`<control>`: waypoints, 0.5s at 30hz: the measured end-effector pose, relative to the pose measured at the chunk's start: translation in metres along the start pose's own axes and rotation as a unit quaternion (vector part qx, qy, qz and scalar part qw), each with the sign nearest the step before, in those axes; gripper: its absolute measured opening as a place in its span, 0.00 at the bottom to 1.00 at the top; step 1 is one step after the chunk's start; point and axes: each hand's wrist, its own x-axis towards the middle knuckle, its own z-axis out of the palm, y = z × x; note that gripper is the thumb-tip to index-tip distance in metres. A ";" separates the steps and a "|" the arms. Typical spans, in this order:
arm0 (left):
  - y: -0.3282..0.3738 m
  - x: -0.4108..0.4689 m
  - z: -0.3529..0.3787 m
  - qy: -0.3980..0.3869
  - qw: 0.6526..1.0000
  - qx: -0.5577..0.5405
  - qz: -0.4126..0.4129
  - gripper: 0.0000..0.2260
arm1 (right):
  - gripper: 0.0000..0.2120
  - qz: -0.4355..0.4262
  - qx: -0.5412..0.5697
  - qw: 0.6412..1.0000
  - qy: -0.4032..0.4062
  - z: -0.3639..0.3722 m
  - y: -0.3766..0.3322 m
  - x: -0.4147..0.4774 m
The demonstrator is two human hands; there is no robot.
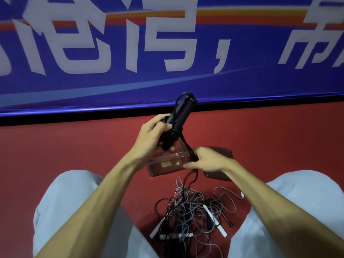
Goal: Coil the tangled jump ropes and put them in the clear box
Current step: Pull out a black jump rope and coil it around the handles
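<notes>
Knees (63,202) flank the tangled jump ropes (191,207); left hand (150,135) grips black handles (179,114) wound with cord (173,133), right hand (208,161) pinches that cord by the clear box (163,158).

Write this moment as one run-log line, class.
left grip: holds black rope handles | right grip: pinches its cord | clear box: open, on floor | rope pile: tangled, on floor

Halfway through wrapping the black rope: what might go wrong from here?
The black cord in the right hand trails into the tangled pile; pulling may tighten knots or drag the pile along.
The wraps round the black handles in the left hand might slip off.
The cord passes the clear box rim and may snag there.
</notes>
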 end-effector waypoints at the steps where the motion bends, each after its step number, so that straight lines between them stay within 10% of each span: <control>1: 0.000 0.001 -0.001 0.009 1.000 -0.020 0.003 0.12 | 0.11 -0.002 -0.011 1.000 -0.014 0.005 0.004 0.003; 7: 0.002 0.008 -0.010 0.144 0.987 -0.063 0.023 0.07 | 0.08 -0.015 0.091 0.996 0.018 0.014 0.016 0.009; 15: -0.020 0.018 -0.042 0.219 0.960 0.174 0.026 0.07 | 0.06 -0.043 0.253 0.966 0.043 0.000 0.005 -0.003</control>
